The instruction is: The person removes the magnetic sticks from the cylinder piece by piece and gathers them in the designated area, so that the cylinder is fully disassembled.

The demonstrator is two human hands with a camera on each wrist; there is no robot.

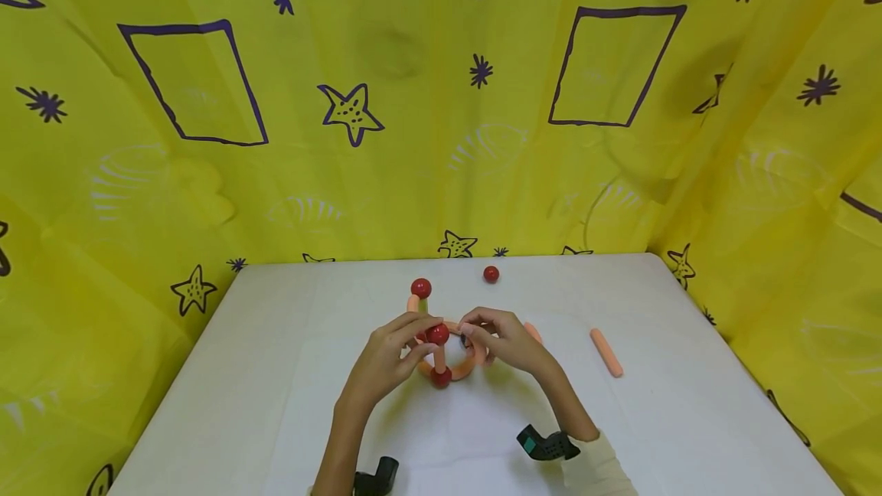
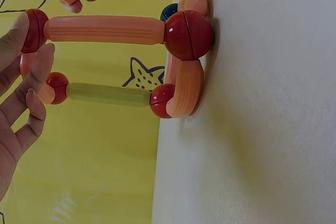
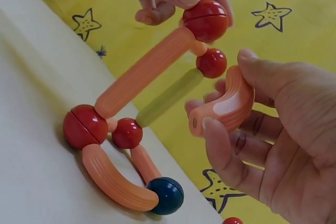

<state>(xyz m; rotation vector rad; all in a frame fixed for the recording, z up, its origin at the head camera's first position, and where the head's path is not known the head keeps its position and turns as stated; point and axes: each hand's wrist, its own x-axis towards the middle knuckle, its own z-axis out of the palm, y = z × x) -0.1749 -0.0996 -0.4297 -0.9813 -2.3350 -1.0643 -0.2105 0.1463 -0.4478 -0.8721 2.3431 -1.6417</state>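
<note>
A magnetic stick-and-ball frame of orange rods and red balls stands on the table. My left hand [image 1: 386,350] pinches the red ball [image 3: 206,20] at the top of a straight upright orange rod [image 2: 105,29]. Behind it, a green rod [image 3: 170,98] rises between two smaller-looking red balls. At the base, a curved orange rod [image 3: 116,179] joins a lower red ball [image 3: 85,127] to a dark blue ball [image 3: 165,195]. Held in my right hand [image 3: 283,135] is a loose curved orange rod [image 3: 231,103], apart from the frame and beside its upper balls.
Beyond the frame, a single red ball [image 1: 491,274] lies near the table's back edge. To the right is a loose straight orange rod [image 1: 606,353]. Another orange rod [image 1: 533,333] shows partly behind my right wrist. A yellow patterned curtain [image 1: 413,190] encloses the white table [image 1: 276,373].
</note>
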